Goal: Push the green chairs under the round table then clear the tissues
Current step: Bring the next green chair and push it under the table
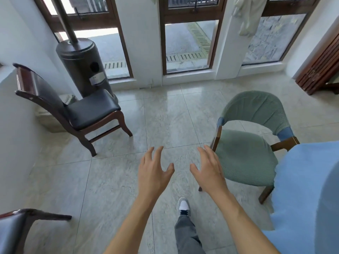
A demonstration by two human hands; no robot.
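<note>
Both hands, left (pixel 153 173) and right (pixel 209 171), spread and empty over the floor, green chair (pixel 245 154) just right of them, seat partly under the blue-clothed table (pixel 310 189); chair step pending, next I grip its back and push.

Single head view, looking forward-down over hands at tiled floor (pixel 161 114), windows beyond

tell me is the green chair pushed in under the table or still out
Still out. The green chair has its whole seat showing, clear of the blue-covered table edge.
</note>
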